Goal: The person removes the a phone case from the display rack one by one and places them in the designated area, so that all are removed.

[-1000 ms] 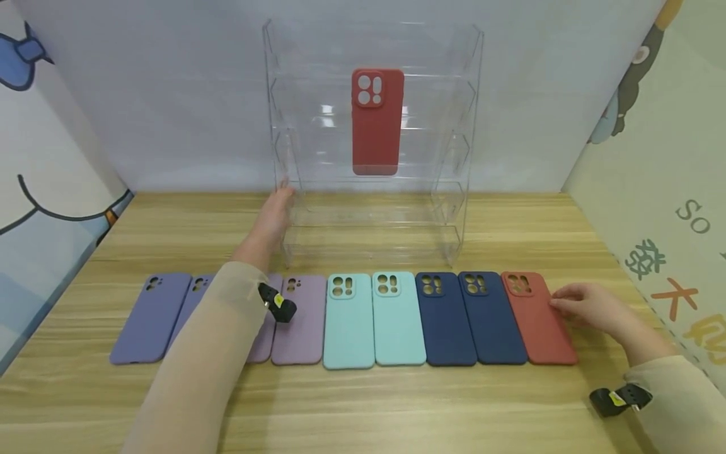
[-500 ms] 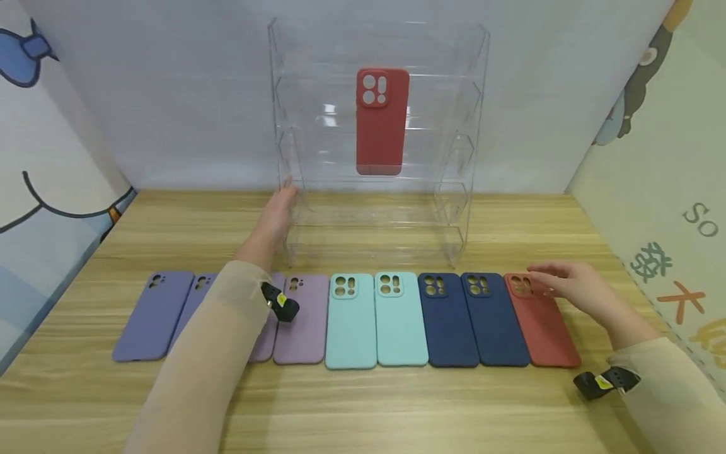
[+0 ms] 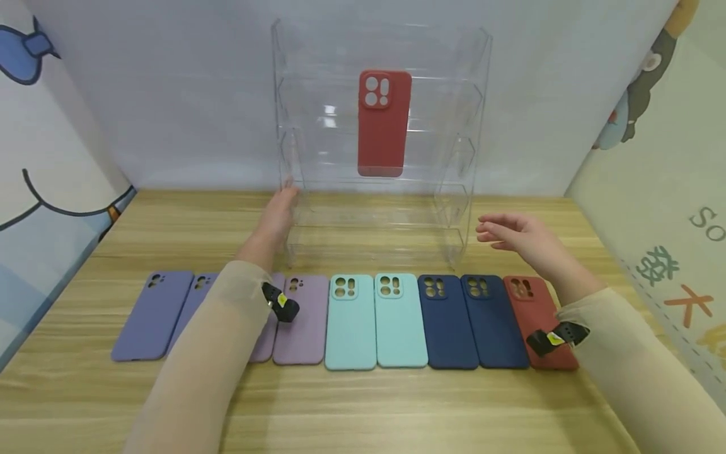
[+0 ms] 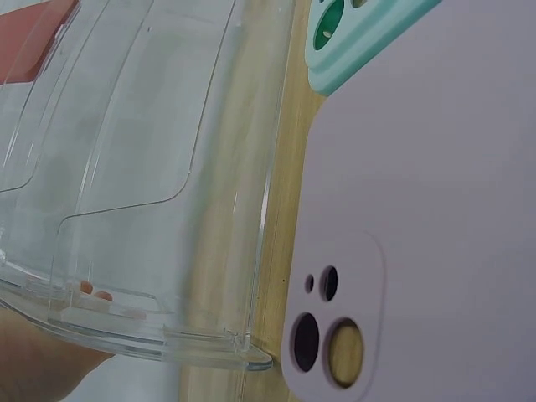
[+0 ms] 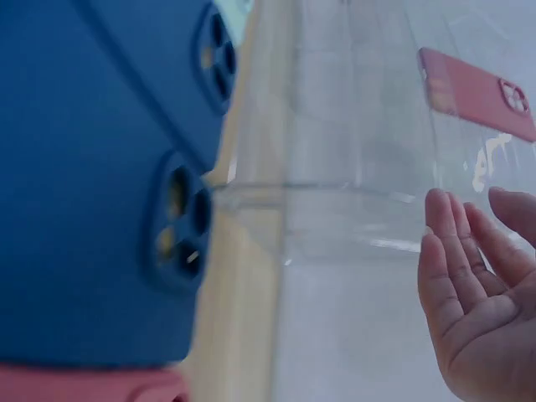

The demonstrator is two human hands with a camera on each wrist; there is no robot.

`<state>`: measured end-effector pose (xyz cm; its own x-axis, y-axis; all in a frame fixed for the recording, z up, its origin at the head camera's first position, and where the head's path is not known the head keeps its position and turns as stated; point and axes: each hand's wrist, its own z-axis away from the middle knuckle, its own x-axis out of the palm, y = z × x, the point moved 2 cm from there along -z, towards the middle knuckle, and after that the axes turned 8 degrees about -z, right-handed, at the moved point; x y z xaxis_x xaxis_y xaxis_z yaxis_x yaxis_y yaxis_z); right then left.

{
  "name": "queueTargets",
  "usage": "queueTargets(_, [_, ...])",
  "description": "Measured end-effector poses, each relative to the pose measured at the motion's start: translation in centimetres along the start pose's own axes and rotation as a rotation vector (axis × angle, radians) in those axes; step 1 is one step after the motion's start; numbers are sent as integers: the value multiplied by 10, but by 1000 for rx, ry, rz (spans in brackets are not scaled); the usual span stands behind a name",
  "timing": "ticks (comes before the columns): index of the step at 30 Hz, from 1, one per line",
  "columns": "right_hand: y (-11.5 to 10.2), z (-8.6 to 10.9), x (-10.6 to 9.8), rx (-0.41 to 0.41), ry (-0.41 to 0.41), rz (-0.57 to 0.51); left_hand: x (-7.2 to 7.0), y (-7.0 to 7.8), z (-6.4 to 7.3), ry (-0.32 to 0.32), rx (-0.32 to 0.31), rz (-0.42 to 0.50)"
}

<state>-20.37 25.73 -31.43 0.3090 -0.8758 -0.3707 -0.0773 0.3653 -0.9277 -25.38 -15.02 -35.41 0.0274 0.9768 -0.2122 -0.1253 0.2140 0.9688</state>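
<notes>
A clear acrylic display rack [image 3: 374,217] with stepped tiers stands at the back of the table. One red phone case [image 3: 384,123] leans upright in an upper tier. My left hand [image 3: 278,211] holds the rack's left side edge; in the left wrist view its fingertips [image 4: 102,296] show through the acrylic. Just off the rack's right side, my right hand [image 3: 513,233] hovers with fingers extended and nothing in it. Below my right wrist lies another red phone case [image 3: 539,315], partly covered by the wrist camera. Two navy phone cases [image 3: 454,334] lie beside it.
The row goes on leftward with two mint phone cases [image 3: 399,331], pinkish-lilac cases [image 3: 300,334] and blue-violet cases [image 3: 153,321]; my left sleeve [image 3: 198,353] hides part of it. A pale wall [image 3: 198,94] stands behind, and a printed panel [image 3: 663,208] borders the right.
My right hand has left the red case at the row's end, moving up and left toward the rack. My left hand stays at the rack's side. The view shifted slightly.
</notes>
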Motion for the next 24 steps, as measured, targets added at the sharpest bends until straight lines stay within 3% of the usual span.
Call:
queueTargets(7, [-33, -34, 17, -77, 45, -151, 1, 2, -4, 17, -17, -42])
queueTargets(14, [-58, -54, 32, -108, 57, -168, 3, -2, -5, 7, -6, -13])
queueTargets(18, [-71, -65, 36, -163, 86, -231, 2, -2, -5, -6, 17, 4])
queueTargets(24, [-86, -86, 44, -195, 107, -316, -1, 0, -2, -13, -3, -44])
